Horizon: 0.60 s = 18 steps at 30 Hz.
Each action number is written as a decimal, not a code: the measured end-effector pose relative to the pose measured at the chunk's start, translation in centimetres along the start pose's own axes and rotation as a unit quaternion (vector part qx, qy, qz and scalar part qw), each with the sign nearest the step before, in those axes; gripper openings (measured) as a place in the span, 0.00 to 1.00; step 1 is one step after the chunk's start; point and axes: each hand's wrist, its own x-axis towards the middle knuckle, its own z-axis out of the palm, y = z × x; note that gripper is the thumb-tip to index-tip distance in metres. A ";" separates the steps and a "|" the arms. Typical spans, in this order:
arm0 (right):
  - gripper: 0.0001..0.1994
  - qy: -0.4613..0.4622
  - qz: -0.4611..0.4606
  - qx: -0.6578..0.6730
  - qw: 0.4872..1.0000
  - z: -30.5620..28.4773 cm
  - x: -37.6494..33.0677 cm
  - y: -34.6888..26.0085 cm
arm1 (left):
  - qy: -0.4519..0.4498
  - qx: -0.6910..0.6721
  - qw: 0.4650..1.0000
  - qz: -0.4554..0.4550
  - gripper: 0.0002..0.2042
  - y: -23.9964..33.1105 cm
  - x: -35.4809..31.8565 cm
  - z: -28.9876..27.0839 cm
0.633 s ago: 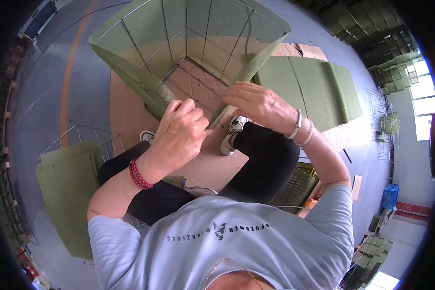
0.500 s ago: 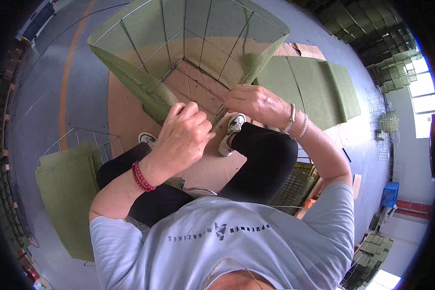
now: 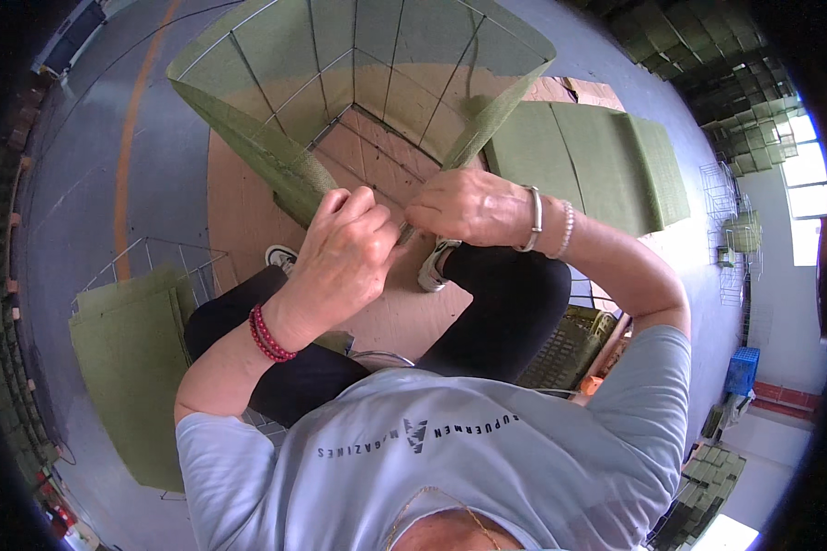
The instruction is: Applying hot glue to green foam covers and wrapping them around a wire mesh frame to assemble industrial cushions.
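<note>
In front of me stands an open wire-frame box (image 3: 316, 50) lined with green mesh fabric (image 3: 262, 151), whose near edges fold over the rim. My left hand (image 3: 345, 250) is closed on the near end of the left fabric edge. Close beside it, my right hand (image 3: 469, 209) pinches the near end of the right edge, fingers bent inward. A narrow strip of the edge shows between the two hands. The fingertips and exactly what lies under them are mostly hidden by the knuckles.
Brown cardboard (image 3: 239, 197) lies under the box and my shoes. Flat green fabric panels (image 3: 579, 165) rest at right; more green panels (image 3: 124, 367) lean on a wire frame at left. By my right leg sits a dark plastic crate (image 3: 570, 344). Farther right is a blue crate (image 3: 742, 369).
My right hand has moved slightly left and nearer to me, toward the left hand. The left hand stays almost in place, and the box has barely shifted.
</note>
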 end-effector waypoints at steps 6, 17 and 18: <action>0.17 -0.015 0.002 -0.036 0.999 -0.8 1.0 0.8 | 0.005 -0.004 1.000 -0.002 0.06 -0.1 0.2 0.2; 0.17 -0.044 -0.019 -0.044 0.998 -0.2 0.4 1.0 | 0.004 -0.001 1.000 0.008 0.05 -0.3 0.1 0.2; 0.17 -0.045 -0.017 -0.045 0.998 -0.6 0.4 1.2 | 0.008 -0.002 1.000 0.007 0.05 -0.3 0.2 0.2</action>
